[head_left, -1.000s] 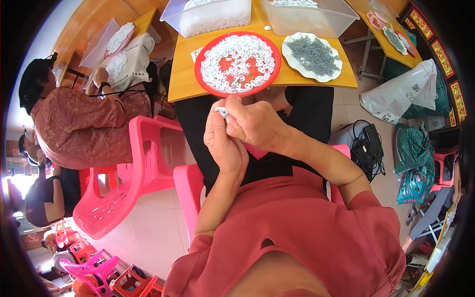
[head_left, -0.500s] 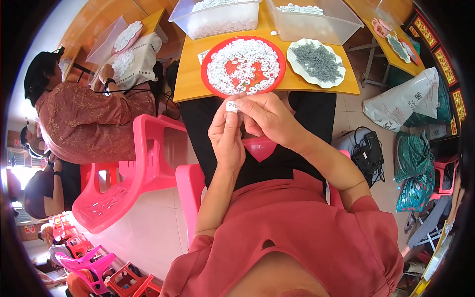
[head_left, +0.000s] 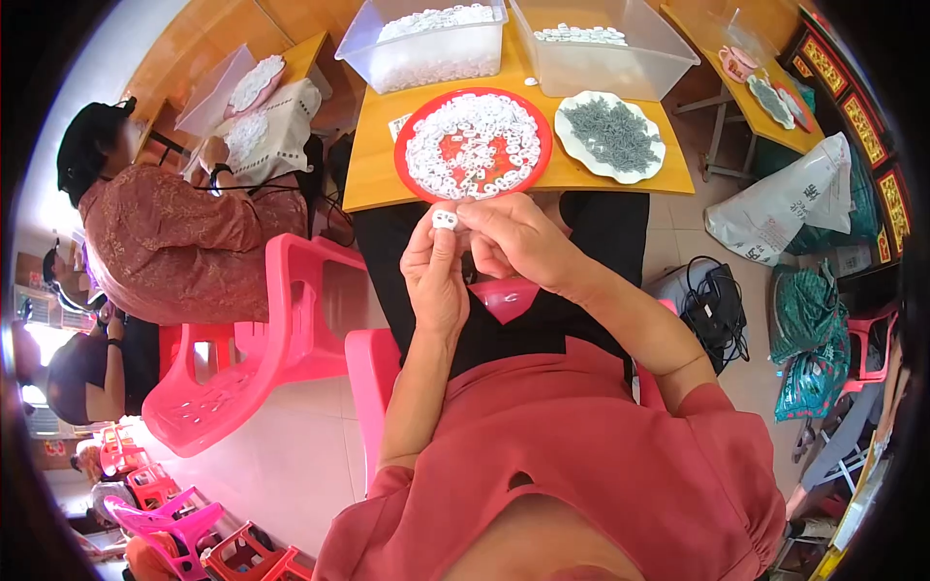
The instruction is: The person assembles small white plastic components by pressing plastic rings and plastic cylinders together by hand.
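Observation:
My left hand [head_left: 436, 283] pinches a small white plastic piece [head_left: 445, 221] with dark holes between thumb and fingertips. Closed beside it, my right hand [head_left: 523, 242] has thumb and forefinger pressed together at the piece's right side; whatever they grip is too small to make out. Just beyond both hands, a red round tray [head_left: 400, 160] bears many similar white pieces [head_left: 475, 105]. To its right, a white scalloped plate [head_left: 625, 178] carries a heap of small grey rod-like parts [head_left: 608, 134]. Below my hands, a pink container [head_left: 504, 302] rests in my lap.
Two clear plastic bins [head_left: 426, 63] [head_left: 605, 73] with white pieces stand at the back of the yellow table [head_left: 373, 194]. A pink chair [head_left: 276, 339] and a seated person [head_left: 174, 242] are on the left. A white sack [head_left: 785, 198] and black cables [head_left: 719, 305] lie right.
The white piece has turned, and its holes now face up more plainly. Both hands have moved slightly left, still together. The whole view has shifted a little.

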Motion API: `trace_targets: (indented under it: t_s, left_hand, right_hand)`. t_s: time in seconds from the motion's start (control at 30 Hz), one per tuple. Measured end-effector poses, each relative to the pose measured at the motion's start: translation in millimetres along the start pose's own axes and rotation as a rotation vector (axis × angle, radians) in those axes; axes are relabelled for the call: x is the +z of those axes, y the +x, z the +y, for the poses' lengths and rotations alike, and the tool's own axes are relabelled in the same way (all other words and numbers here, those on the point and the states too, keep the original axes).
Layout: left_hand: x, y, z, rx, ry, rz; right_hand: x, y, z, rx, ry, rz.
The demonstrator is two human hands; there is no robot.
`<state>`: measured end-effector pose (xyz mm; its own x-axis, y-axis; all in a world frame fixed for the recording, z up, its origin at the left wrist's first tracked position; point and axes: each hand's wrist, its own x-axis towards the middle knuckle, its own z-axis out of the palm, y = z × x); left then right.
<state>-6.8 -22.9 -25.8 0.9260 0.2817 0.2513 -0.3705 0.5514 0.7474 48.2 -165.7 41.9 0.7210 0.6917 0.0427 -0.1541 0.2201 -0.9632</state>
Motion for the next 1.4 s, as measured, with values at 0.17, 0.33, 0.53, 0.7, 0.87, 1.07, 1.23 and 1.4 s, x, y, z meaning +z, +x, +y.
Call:
trace_targets:
  t_s: [0.17,0.33,0.53,0.7,0.87,1.07,1.23,1.4]
  left_hand:
    - [9.6,0.9,2.0,-0.021,-0.079,-0.009]
    - [14.2,1.7,2.5,-0.048,-0.029,0.017]
    - [20.5,2.4,13.1,0.058,0.073,0.011]
    - [-4.7,6.2,19.4,-0.112,0.150,0.106]
    - [3.5,3.2,15.8,-0.138,0.109,0.115]
    - [-5.8,11.2,6.5,-0.206,0.161,0.169]
    - [-28.3,24.0,-10.8,-0.176,0.386,0.205]
    - [-32.4,19.3,-45.6,-0.228,0.515,0.201]
  right_hand:
    - [-4.1,-1.0,-3.6,-0.020,0.012,0.002]
    - [-7.3,-1.2,-10.4,0.024,-0.099,-0.009]
    - [-25.5,-4.0,-27.8,0.065,-0.234,-0.173]
    - [-65.9,3.5,-51.5,-0.053,-0.423,-0.146]
    - [-80.2,22.9,-100.2,-0.424,-0.016,0.318]
    - [-79.7,15.5,-37.9,-0.227,-0.104,0.227]
    - [-86.8,7.9,34.8,0.012,-0.064,0.322]
    - [-100.2,-1.3,69.6,0.116,-0.237,0.141]
